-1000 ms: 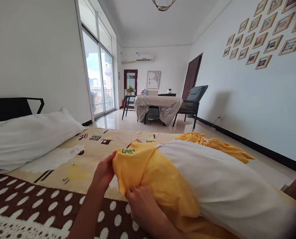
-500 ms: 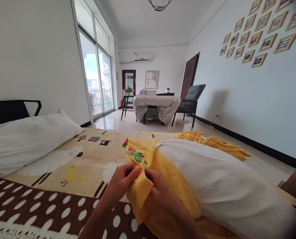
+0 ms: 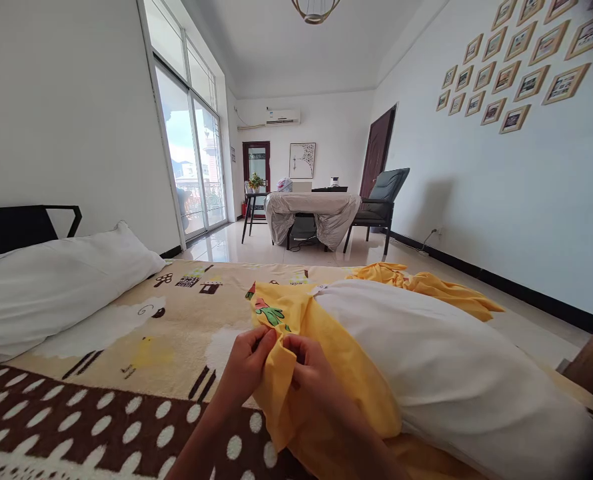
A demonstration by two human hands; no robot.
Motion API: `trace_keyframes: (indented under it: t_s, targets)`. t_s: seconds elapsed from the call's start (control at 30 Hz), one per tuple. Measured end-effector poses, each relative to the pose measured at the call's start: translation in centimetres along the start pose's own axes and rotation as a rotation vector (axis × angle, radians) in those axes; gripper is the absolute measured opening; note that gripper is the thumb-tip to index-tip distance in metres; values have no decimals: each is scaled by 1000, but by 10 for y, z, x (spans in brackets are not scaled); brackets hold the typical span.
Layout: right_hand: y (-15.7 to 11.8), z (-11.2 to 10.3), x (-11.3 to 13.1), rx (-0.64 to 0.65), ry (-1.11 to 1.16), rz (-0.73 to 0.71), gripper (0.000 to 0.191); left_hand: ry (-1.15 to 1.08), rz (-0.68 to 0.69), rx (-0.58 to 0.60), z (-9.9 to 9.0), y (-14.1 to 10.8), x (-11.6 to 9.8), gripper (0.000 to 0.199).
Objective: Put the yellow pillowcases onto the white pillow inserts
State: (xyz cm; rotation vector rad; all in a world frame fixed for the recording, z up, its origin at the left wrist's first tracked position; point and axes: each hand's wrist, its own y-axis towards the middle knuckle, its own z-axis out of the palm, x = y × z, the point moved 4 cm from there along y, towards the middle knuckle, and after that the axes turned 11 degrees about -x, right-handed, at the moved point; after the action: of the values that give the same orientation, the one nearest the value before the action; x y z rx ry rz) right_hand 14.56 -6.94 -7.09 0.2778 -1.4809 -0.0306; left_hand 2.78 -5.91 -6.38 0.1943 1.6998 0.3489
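A yellow pillowcase [image 3: 346, 360] with a green and red print covers the near-left end of a white pillow [image 3: 441, 360]. My left hand [image 3: 249, 360] is closed on the pillowcase's open edge, thumb and fingers pinching the fabric. Right beside it, my right hand [image 3: 309, 363] pinches the same edge. Between the hands a fold of yellow cloth stands up and hangs down toward me. The rest of the white pillow stretches to the right, bare. What lies inside the fold is hidden.
Under everything is a bed with a patterned blanket [image 3: 186, 333], cream with brown polka dots. A second white pillow [image 3: 66, 280] lies left, by a black headboard [image 3: 16, 230]. Bunched yellow cloth [image 3: 426, 287] lies at the far edge. Beyond stand a covered table [image 3: 276, 217] and a chair [image 3: 384, 200].
Both hands still grip the pillowcase edge. My right fingers have shifted slightly up and left on the fabric, and the fold between the hands has narrowed. The pillow has not moved.
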Motion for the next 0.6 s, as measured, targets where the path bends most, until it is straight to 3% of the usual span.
trace_keyframes:
  t_s: [0.13, 0.27, 0.37, 0.43, 0.6]
  targets:
    - [3, -4, 0, 74, 44, 31, 20, -73, -51, -23, -1, 2, 2, 40]
    - [3, -5, -1, 190, 64, 47, 22, 58, 85, -153, -2, 3, 1, 40]
    - [1, -5, 0, 263, 39, 60, 23, 151, 139, -177, 1, 2, 1, 38]
    - [1, -6, 1, 221, 42, 73, 22, 189, 139, -134, 2, -1, -3, 35]
    - [1, -18, 3, -130, 25, 75, 20, 336, 230, 31, 2, -17, -24, 20]
